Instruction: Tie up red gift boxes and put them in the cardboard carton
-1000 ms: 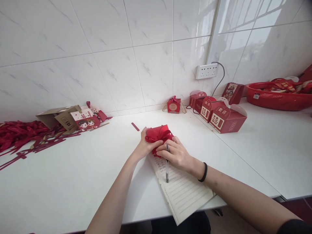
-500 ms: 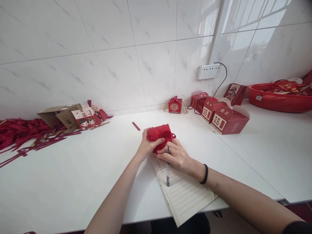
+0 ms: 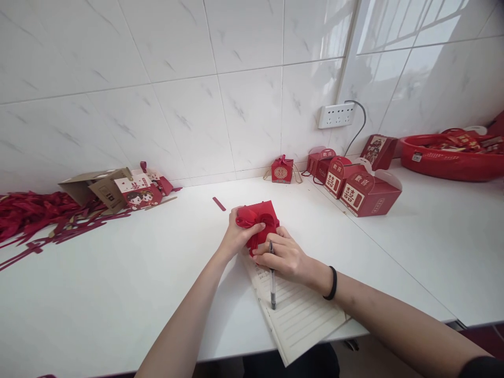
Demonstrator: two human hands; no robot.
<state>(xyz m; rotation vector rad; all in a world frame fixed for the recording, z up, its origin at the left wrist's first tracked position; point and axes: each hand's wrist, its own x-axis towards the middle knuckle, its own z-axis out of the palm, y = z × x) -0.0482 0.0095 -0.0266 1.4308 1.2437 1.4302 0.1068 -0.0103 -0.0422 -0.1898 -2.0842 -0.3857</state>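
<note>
A small red gift box (image 3: 264,208) tied with a red ribbon bow (image 3: 248,216) is held just above the top of a lined notebook (image 3: 303,320). My left hand (image 3: 235,237) wraps its left side, thumb pressed on the bow's middle. At the box's near right edge, my right hand (image 3: 287,258) is closed, thumb and fingertips pinching a tail of the ribbon. A clear-barrelled pen (image 3: 273,291) is tucked between the fingers of that same hand, lying over the page. The box's underside and the fingers behind it are hidden.
Red ribbons (image 3: 35,215) and opened boxes (image 3: 137,191) lie at the left. A short red strip (image 3: 219,203) rests behind my left hand. By the wall stand a small red box (image 3: 282,171), several handled boxes (image 3: 370,194) and a red basket (image 3: 444,168). A socket strip (image 3: 336,115) is above.
My right hand has drawn slightly down toward me with the ribbon tail, and the pen has shifted down with it. My left hand stays around the box.
</note>
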